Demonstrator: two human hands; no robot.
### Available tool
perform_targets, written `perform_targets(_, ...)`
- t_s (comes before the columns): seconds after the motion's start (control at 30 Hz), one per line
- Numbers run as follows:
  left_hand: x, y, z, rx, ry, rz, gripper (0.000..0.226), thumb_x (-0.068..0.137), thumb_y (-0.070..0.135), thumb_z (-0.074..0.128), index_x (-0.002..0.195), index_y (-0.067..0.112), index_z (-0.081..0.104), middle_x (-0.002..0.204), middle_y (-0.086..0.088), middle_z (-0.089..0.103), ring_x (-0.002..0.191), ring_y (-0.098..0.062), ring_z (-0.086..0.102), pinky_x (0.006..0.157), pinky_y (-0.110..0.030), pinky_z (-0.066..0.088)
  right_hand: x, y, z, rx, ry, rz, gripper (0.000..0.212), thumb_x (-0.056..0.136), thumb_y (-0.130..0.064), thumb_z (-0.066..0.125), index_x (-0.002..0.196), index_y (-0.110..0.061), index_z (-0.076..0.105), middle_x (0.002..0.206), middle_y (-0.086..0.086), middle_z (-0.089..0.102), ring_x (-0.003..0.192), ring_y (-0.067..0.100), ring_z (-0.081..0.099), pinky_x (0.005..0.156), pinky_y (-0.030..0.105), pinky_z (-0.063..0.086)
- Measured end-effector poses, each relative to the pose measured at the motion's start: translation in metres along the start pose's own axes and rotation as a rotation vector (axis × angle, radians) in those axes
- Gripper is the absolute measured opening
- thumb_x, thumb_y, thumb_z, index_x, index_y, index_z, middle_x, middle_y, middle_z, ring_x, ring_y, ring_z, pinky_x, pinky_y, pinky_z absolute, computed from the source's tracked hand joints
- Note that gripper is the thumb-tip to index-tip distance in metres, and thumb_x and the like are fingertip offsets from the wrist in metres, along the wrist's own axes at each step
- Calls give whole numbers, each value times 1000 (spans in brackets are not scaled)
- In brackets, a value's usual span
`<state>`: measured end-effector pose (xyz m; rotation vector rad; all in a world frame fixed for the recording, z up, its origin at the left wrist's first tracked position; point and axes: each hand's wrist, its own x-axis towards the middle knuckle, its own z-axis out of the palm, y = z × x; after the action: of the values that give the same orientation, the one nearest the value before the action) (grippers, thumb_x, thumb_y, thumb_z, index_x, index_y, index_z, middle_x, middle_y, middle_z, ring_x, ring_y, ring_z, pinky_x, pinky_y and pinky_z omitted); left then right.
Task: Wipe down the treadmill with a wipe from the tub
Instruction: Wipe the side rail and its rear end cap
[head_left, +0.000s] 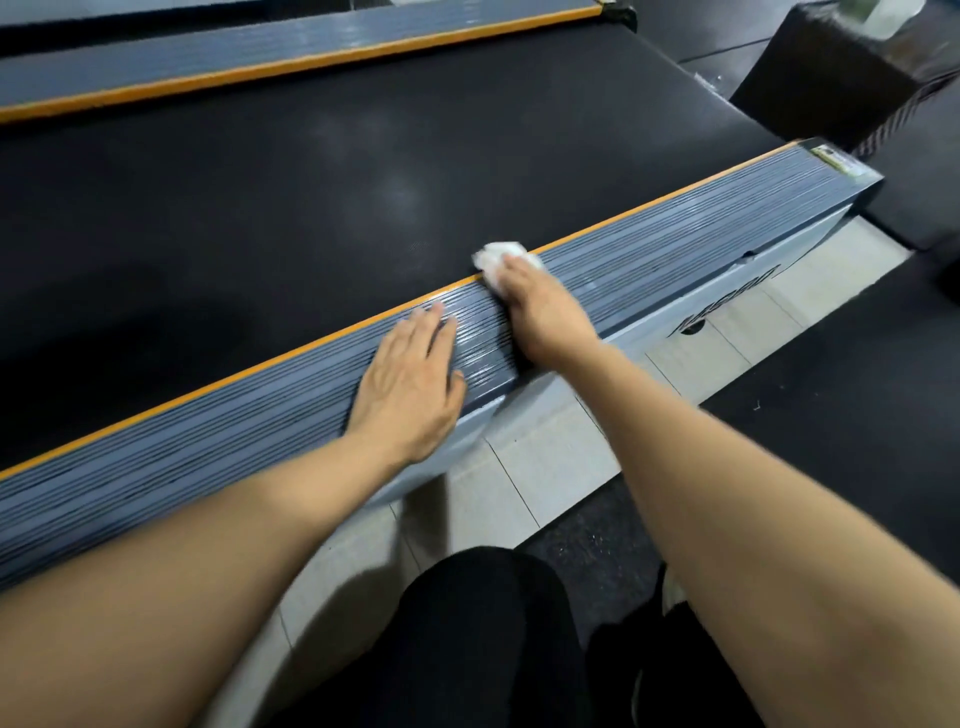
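Here, right hand (540, 306) is pressing a bunched white wipe (498, 257) against the treadmill (675, 260) rail's orange inner edge; left hand (410, 379) is lying flat, fingers straight, beside it.

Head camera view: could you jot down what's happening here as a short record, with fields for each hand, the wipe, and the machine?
activity: wiping the treadmill's near side rail
right hand: presses a crumpled white wipe onto the ribbed grey side rail
left hand: flat on the same rail, fingers straight, holding nothing
wipe position: at the rail's orange inner edge, beside the black belt
tub: not visible
floor: pale tiles by the person's knees
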<state>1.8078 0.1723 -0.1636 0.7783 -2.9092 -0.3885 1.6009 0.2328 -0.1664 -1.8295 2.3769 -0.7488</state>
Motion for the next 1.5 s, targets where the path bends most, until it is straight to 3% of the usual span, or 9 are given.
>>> perform_targets(0.17, 8, 11, 17, 120, -17, 58, 72, 96, 44, 5, 163, 18, 11, 171, -4, 9, 158, -22, 4, 128, -38, 1, 12, 65, -24, -143, -10, 324, 61, 81, -17, 27, 134, -2, 55, 141, 19, 50, 134, 34, 43, 109, 48, 40)
perform_targets(0.3, 10, 12, 18, 120, -1, 58, 70, 98, 43, 13, 162, 14, 22, 169, -8, 19, 157, -25, 12, 128, -40, 6, -4, 19, 0, -20, 127, 77, 50, 90, -10, 37, 131, -14, 63, 134, 10, 57, 130, 26, 49, 109, 36, 41)
perform_targets(0.47, 10, 13, 17, 121, -8, 34, 66, 101, 41, 17, 161, 15, 23, 169, -6, 19, 156, -24, 13, 128, -41, 10, -11, 10, -1, 26, -34, 18, 54, 92, -11, 35, 138, -25, 58, 142, 0, 55, 132, 17, 49, 110, 31, 41)
perform_targets(0.63, 9, 17, 14, 116, 8, 20, 66, 101, 40, 19, 161, 15, 25, 168, -7, 22, 156, -25, 16, 128, -40, 10, -36, 72, -35, -134, 198, 444, 62, 78, -10, 27, 129, -11, 62, 130, 9, 57, 123, 32, 51, 102, 46, 45)
perform_targets(0.8, 11, 16, 16, 126, -1, 23, 67, 99, 39, 20, 160, 12, 25, 167, -10, 23, 155, -28, 18, 128, -42, 11, -59, -4, 12, 74, 373, 236, 32, 97, 1, 52, 119, -14, 72, 121, 4, 64, 120, 22, 56, 104, 38, 43)
perform_targets(1.0, 10, 16, 14, 82, -34, 16, 63, 102, 37, 27, 160, 11, 25, 168, -9, 19, 156, -27, 13, 128, -42, 8, -89, -26, 4, 123, 147, 106, 44, 99, -14, 37, 132, -10, 65, 143, 12, 58, 136, 27, 49, 121, 37, 28)
perform_targets(1.17, 21, 44, 4, 94, -11, -96, 52, 93, 36, 37, 136, 8, 47, 148, -16, 44, 136, -35, 39, 117, -49, 29, -60, 68, -68, -59, 10, 470, 62, 93, -5, 37, 151, -22, 45, 156, 4, 39, 145, 25, 32, 119, 39, 32)
perform_targets(1.33, 60, 84, 21, 38, -29, 7, 60, 103, 35, 34, 157, 9, 26, 167, -13, 20, 154, -30, 16, 127, -41, 5, -48, 110, -86, -210, -183, 235, 58, 99, 0, 42, 156, -8, 32, 162, 15, 31, 151, 34, 24, 123, 35, 15)
perform_targets(1.5, 107, 114, 42, 27, 8, -63, 67, 102, 39, 18, 162, 9, 14, 170, -10, 8, 157, -26, 7, 128, -41, 2, -3, 164, -114, -331, -278, -49, 30, 94, -17, 51, 123, -19, 59, 132, 11, 60, 115, 39, 57, 96, 47, 47)
